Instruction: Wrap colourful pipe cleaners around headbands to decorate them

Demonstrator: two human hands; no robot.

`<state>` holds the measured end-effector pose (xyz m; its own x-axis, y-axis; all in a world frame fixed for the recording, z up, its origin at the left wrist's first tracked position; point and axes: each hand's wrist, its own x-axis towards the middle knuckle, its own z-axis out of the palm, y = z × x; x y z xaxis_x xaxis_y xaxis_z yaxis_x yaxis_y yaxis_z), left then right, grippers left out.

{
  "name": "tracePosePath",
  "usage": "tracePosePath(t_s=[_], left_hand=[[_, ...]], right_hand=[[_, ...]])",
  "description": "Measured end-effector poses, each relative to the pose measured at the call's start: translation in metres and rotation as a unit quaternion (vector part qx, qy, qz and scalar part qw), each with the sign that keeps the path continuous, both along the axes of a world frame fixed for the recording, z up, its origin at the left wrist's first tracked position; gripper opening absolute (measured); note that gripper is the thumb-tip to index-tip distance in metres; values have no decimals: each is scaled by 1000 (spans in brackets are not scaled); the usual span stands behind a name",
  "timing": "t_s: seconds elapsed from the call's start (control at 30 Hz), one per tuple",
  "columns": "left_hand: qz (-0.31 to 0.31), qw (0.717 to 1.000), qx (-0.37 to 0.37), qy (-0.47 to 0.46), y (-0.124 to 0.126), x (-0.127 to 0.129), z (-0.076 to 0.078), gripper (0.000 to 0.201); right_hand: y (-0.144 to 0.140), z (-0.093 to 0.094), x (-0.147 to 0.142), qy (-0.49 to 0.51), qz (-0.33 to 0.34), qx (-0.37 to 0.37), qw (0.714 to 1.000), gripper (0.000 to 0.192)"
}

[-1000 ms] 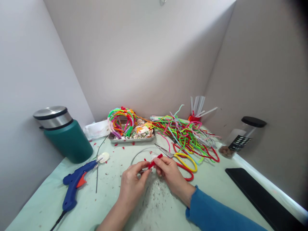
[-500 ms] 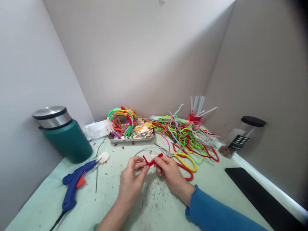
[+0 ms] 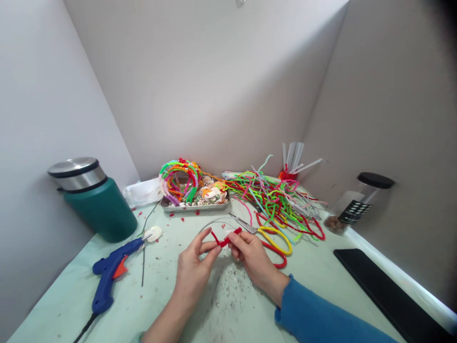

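Left hand: the left hand (image 3: 194, 269) pinches the left end of a short red fuzzy pipe cleaner (image 3: 224, 239) between thumb and forefinger; the other fingers are curled loosely.
Right hand: the right hand (image 3: 252, 255) is closed on the right end of the same piece with its fingertips; a blue sleeve (image 3: 321, 317) covers the forearm.
Location: the red pipe cleaner sits between the two hands, just above the pale green table cover (image 3: 71, 305), in front of the thin grey wire hoop (image 3: 214, 224).
Axis: its long axis runs roughly left to right, with the left tip bent upward and away; the exact bend is hard to read at this size.
Handling: judged light, soft-napped and easily bent, with a wire core that holds its shape; the grip belongs at the ends, close to the bend point, with fingertip pressure only.
Near right: scissors with yellow and red loop handles (image 3: 271, 238) lie just beyond the right hand, blades pointing left.
Near left: a blue hot-glue gun with orange trigger (image 3: 112, 269) lies well apart to the left, nozzle toward a white shell (image 3: 154, 233).
Far: a metal tray (image 3: 194, 206) of shells and coloured hoops, a loose heap of mixed-colour pipe cleaners (image 3: 278, 197), a green insulated jug with steel lid (image 3: 94, 200).
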<state>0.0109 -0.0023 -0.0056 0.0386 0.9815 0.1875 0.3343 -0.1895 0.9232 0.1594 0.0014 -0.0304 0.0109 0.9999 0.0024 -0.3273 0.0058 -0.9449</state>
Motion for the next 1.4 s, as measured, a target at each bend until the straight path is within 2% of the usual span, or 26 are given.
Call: tracePosePath(t_s=[0.1, 0.3, 0.47, 0.63, 1.0, 1.23, 1.4], left_hand=[[6, 1000, -7, -16, 0, 0, 0, 36], [-8, 1000, 23, -18, 1, -1, -2, 24], [-25, 996, 81, 33, 1, -2, 0, 10], [-35, 991, 115, 64, 0, -5, -1, 11], [-21, 993, 89, 77, 1, -3, 0, 12], [-40, 986, 145, 66, 2, -5, -4, 15], [-49, 994, 98, 30, 1, -5, -1, 15]], right_hand=[[0, 1, 0, 1, -1, 3, 1000, 32], [0, 3, -1, 6, 2, -5, 1000, 32], [0, 0, 0, -4, 2, 4, 1000, 32], [1, -1, -1, -2, 0, 3, 1000, 33], [1, 2, 0, 21, -9, -8, 1000, 32], [1, 1, 2, 12, 22, 5, 1000, 30], [-1, 3, 2, 10, 38, 8, 999, 26]])
